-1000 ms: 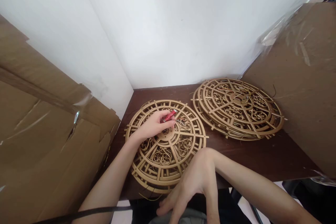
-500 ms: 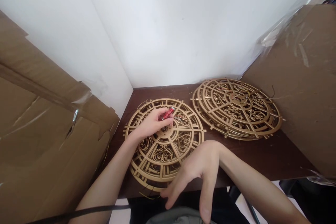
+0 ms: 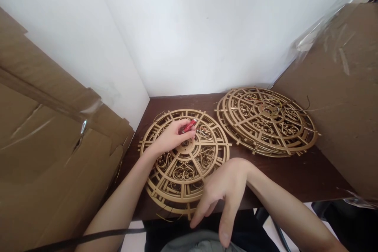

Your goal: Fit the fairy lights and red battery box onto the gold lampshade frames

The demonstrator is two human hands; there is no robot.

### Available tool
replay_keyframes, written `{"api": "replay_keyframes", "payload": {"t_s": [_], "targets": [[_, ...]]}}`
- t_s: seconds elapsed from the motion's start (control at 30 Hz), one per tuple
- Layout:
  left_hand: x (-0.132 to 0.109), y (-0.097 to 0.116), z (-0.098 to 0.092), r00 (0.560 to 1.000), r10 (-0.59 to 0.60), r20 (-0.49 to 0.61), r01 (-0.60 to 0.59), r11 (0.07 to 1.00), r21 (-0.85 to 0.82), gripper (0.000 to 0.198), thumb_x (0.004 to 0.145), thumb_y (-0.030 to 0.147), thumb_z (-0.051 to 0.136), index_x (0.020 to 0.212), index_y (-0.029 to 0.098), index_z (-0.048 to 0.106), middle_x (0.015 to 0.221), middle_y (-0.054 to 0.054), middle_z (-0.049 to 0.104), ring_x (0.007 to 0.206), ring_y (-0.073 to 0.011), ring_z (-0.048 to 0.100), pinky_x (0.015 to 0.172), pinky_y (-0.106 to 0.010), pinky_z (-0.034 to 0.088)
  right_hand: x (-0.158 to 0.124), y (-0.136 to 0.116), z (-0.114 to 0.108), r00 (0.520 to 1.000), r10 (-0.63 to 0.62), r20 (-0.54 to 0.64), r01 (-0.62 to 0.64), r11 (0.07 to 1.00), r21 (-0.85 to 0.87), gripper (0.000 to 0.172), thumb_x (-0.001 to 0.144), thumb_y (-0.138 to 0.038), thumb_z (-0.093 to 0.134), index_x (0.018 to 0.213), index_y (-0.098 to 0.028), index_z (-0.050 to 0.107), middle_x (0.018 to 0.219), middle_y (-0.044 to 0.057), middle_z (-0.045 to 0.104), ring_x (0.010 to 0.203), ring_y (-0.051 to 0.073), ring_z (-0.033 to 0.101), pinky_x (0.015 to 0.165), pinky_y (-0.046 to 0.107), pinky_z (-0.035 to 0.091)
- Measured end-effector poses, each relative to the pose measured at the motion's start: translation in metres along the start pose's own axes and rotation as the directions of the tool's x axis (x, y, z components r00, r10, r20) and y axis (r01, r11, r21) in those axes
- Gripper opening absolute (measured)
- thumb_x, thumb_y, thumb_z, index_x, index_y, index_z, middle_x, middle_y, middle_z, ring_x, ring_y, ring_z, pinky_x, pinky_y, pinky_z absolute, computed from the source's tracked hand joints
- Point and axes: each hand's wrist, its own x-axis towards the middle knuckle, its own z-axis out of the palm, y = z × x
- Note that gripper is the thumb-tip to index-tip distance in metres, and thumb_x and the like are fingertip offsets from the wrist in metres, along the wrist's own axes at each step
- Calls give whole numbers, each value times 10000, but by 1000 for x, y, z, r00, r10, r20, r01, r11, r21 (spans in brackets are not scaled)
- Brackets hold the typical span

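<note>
My left hand (image 3: 174, 138) is closed on a small red cylinder with a silver end (image 3: 189, 126), held above the hub of a round gold openwork panel (image 3: 184, 171). Printing shows on the red body, but I cannot read it. The panel has rings, spokes and scrollwork, and lies on at least one similar piece. Just over its near right rim hangs my right hand (image 3: 223, 191), fingers and thumb apart and pointing down, with nothing visible in it. Thin wires show by the left fingertips.
Several similar gold panels (image 3: 267, 122) are stacked on the right side of the dark brown table (image 3: 295, 177), loose wires across their top. Cardboard (image 3: 53, 138) stands at the left, and another cardboard sheet (image 3: 342, 98) at the right. A white wall (image 3: 201, 39) rises behind.
My right hand's thumb and fingers have drawn slightly closer together near the table edge. My left hand still holds the red cylinder in nearly the same place.
</note>
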Motion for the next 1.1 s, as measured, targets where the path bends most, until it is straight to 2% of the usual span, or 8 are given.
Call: {"api": "replay_keyframes", "payload": {"t_s": [0.1, 0.33, 0.47, 0.53, 0.67, 0.83, 1.0, 1.1], "targets": [[0, 0, 0, 1000, 1, -8, -1, 1000, 10, 243, 822, 380, 554, 859, 141, 582, 770, -21, 571, 583, -92, 441, 500, -208, 313, -1, 1, 0, 1000, -24, -9, 24, 999, -31, 555, 708, -133, 741, 1240, -111, 583, 1204, 104, 633, 1105, 187, 615, 872, 161, 507], [0, -1, 0, 1000, 2, -7, -2, 1000, 27, 243, 829, 380, 547, 863, 141, 577, 762, -20, 571, 594, -95, 456, 505, -211, 315, -6, 8, 0, 999, 18, -27, -17, 1000, 20, 563, 743, -131, 710, 1282, -118, 548, 1183, 77, 655, 1087, 169, 629, 901, 165, 482], [0, 0, 0, 1000, 2, -3, -1, 1000, 26, 241, 829, 381, 549, 852, 142, 570, 759, -16, 568, 586, -90, 451, 508, -212, 319, -6, 9, 0, 997, 4, -72, 2, 996, 85, 436, 707, -158, 747, 1133, -154, 658, 990, 6, 730, 1035, 155, 657, 842, 135, 487], [0, 0, 0, 1000, 4, -5, -4, 1000, 20, 239, 830, 381, 549, 847, 143, 566, 760, -16, 567, 585, -90, 450, 508, -211, 320, -5, 10, -1, 997, -16, -78, 25, 993, 113, 399, 692, -217, 769, 1074, -142, 681, 941, 5, 734, 1017, 156, 664, 820, 131, 486], [0, 0, 0, 1000, 13, -12, -13, 1000, 22, 242, 832, 384, 548, 837, 142, 567, 750, -13, 552, 586, -89, 443, 505, -208, 318, -4, 14, -2, 997, -56, -55, 63, 991, 116, 510, 669, -310, 793, 1113, -100, 654, 1022, 46, 714, 1032, 171, 656, 845, 145, 480], [0, -1, -1, 1000, 11, -22, -10, 1000, 28, 239, 837, 382, 546, 844, 144, 577, 765, -19, 563, 589, -90, 447, 500, -208, 312, -9, 12, 0, 996, -56, -68, 61, 995, 73, 554, 646, -352, 802, 1134, -139, 650, 1061, 41, 705, 1055, 171, 646, 855, 151, 480], [0, -2, -4, 1000, 1, -21, 0, 999, 47, 240, 846, 377, 538, 800, 144, 576, 741, -8, 553, 554, -72, 415, 499, -210, 311, -13, 2, 1, 978, -102, -184, 100, 995, -20, 556, 587, -402, 821, 1073, -174, 681, 1000, 16, 723, 946, 152, 687, 779, 136, 494], [1, -3, -4, 1000, 2, -26, -1, 999, 46, 237, 841, 375, 545, 798, 143, 569, 731, -7, 545, 563, -76, 425, 502, -211, 318, -15, -2, 8, 940, -58, -336, -27, 970, -244, 571, 510, -380, 861, 1028, -204, 696, 928, -21, 730, 851, 133, 700, 708, 123, 493]]}}
